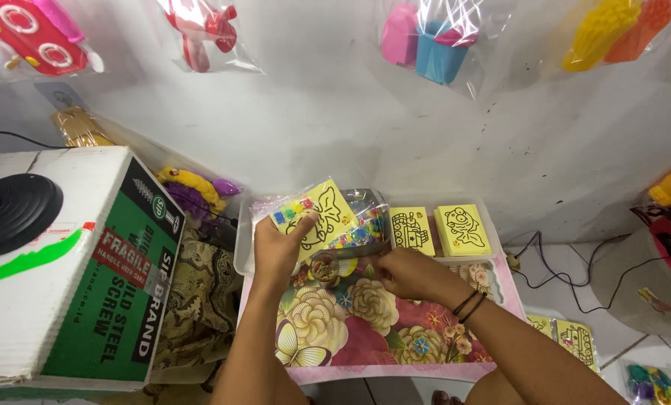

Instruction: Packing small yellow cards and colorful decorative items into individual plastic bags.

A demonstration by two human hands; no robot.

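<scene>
My left hand grips a yellow picture card with black line art, sealed in a clear plastic bag with small coloured pots along its edge. My right hand is closed on the lower corner of that clear bag, just below the strip of coloured pots. Both hands hover over a small table with a floral cloth. Behind them a shallow tray holds two more yellow cards.
A white and green cardboard box stands at the left with a black round object on top. Bagged plastic toys hang on the white wall. More yellow cards and cables lie on the floor at the right.
</scene>
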